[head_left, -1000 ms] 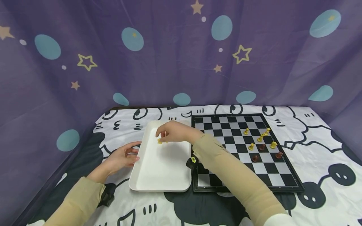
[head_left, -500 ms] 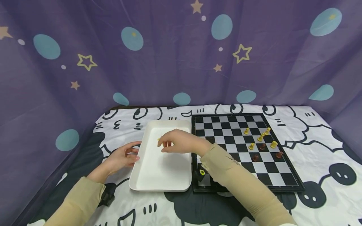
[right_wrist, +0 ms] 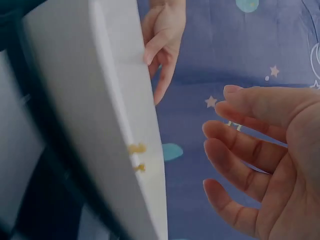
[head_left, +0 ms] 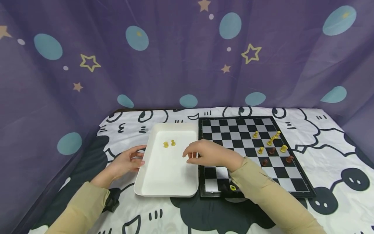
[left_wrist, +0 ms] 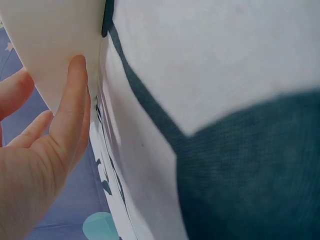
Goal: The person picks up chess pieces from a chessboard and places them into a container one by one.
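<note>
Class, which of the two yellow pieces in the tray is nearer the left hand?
The left yellow piece; the right yellow piece is farther from the left hand.

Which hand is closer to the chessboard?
Right. The right hand hangs over the left edge of the chessboard; the left hand is farther off, touching the left side of the white tray.

Your head view is evenly lit and mostly sharp; a faint, soft shadow falls inside the white tray [head_left: 163,172] beside your right hand [head_left: 211,152]. Your wrist views look dimmer: the yellow pieces [right_wrist: 137,148] in the tray, the chessboard [right_wrist: 59,132] edge beside it and the nearby cloth [left_wrist: 225,165] blur.
</note>
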`<state>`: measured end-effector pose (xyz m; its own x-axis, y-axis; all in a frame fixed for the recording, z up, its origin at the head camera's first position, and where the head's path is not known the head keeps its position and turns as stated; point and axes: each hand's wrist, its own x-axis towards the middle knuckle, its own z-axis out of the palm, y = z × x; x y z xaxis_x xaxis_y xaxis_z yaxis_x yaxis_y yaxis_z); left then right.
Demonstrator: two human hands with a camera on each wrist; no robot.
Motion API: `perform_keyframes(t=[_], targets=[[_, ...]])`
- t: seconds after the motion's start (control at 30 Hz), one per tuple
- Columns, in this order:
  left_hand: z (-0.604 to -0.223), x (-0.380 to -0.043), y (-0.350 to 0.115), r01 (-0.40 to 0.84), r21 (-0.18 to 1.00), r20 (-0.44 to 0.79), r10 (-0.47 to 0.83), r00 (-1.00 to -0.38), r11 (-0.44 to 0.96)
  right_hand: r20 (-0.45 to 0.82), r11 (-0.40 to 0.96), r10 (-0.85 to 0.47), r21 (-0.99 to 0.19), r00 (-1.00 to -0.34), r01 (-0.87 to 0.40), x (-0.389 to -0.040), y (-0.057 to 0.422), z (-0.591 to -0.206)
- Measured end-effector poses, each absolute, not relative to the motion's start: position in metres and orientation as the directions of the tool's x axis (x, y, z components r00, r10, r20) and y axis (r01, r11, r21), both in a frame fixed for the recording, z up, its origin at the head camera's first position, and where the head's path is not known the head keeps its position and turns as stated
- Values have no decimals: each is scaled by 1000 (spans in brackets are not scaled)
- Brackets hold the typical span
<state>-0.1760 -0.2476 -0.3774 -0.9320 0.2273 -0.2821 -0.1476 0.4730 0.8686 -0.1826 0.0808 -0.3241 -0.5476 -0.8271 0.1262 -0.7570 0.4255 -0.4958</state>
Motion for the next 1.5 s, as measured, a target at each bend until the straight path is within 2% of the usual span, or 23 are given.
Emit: perform_keyframes(t=[0.17, 0.67, 0.87, 1.07, 1.23, 1.5], targets=[[-379, -175, -248, -150, 868, -284, 225, -932, 473, 140, 434, -817, -490, -560, -756, -179, 104, -331], [-379, -176, -246, -154, 859, -292, 223, -930, 488, 141, 530, -737, -487, -661, -694, -172, 166, -343], [-375, -177, -244, -159, 847, -300, 209, -931, 507, 128, 596, -674, -487, -727, -638, -165, 199, -344], [-374, -179, -246, -146, 857, -285, 219, -933, 494, 131, 690, -584, -441, -801, -574, -162, 231, -343], [-376, -178, -247, -144, 865, -281, 227, -932, 481, 134, 739, -534, -406, -835, -538, -157, 251, -343], [-377, -177, -248, -144, 867, -281, 229, -932, 477, 163, 785, -503, -325, -849, -528, -155, 268, -348]])
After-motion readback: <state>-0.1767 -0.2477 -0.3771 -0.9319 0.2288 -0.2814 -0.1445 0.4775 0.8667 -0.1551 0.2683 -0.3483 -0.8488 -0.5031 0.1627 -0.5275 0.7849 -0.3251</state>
